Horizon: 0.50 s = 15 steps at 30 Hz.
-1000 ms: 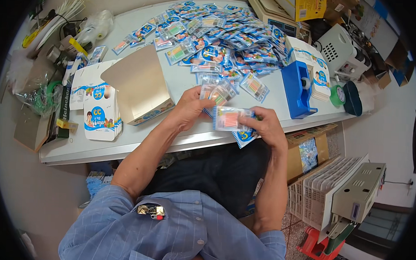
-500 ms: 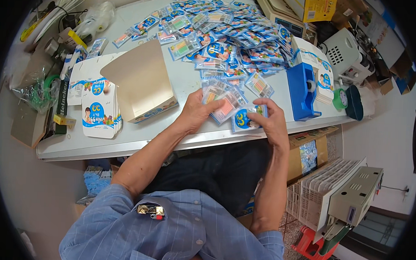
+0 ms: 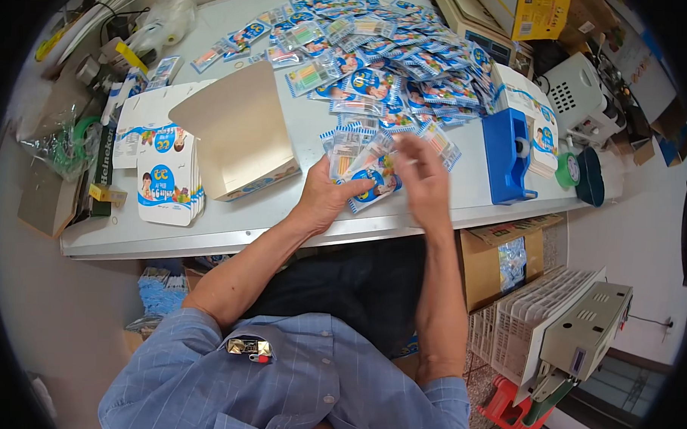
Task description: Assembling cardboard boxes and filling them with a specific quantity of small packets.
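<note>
My left hand (image 3: 321, 195) is closed around a few small clear-and-blue packets (image 3: 376, 187), its thumb pressed on the top one, which shows a blue printed face. Just right of them hovers my right hand (image 3: 426, 179), its fingers smeared by motion, so whether they grip anything is unclear. Beneath and beyond both hands lie more packets with coloured sticks inside, part of a large heap (image 3: 387, 61) spread across the white table (image 3: 214, 239). An open cardboard box (image 3: 244, 128) stands left of my left hand, its inside facing up toward me.
Stacked printed cartons (image 3: 165, 189) lie at the left. On the right are a blue tape dispenser (image 3: 504, 159), a green tape roll (image 3: 567, 169) and more cartons (image 3: 541, 138). A scale (image 3: 482, 41) stands behind. Below the table edge are a brown box (image 3: 481, 268) and a sealing machine (image 3: 588, 329).
My right hand has moved left and let go of the packet it held. That blue-faced packet now lies on top of those in my left hand. The view has shifted slightly.
</note>
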Each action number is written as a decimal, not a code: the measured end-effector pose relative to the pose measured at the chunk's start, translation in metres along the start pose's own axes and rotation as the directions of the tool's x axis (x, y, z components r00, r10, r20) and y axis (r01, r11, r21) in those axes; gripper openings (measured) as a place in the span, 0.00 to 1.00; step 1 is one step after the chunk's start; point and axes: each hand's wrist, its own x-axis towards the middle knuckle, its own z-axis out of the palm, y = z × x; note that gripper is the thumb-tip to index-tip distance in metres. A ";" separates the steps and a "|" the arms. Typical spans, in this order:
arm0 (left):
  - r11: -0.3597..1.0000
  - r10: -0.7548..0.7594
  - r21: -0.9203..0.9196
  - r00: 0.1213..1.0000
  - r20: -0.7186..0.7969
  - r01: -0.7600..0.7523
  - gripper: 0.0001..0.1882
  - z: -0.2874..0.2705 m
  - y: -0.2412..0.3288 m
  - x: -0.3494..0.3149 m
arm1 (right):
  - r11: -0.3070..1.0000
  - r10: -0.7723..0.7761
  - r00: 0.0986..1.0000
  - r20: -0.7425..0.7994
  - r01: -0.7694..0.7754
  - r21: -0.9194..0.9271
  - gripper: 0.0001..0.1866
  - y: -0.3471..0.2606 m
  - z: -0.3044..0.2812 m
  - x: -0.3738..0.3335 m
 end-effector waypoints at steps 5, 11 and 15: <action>0.996 0.050 0.079 0.999 -0.009 -0.049 0.31 -0.004 -0.004 0.000 | 0.591 -0.138 0.982 -0.127 -0.021 -0.806 0.32 0.031 -0.075 0.048; 0.997 0.063 0.036 0.997 -0.054 -0.061 0.28 -0.011 -0.008 0.002 | 0.660 0.331 0.927 -0.176 -0.361 -0.659 0.27 0.002 -0.079 0.043; 0.995 0.095 0.024 0.994 -0.056 -0.093 0.26 -0.001 -0.011 0.004 | 0.843 0.311 0.934 -0.175 -0.186 0.504 0.19 0.033 -0.064 -0.016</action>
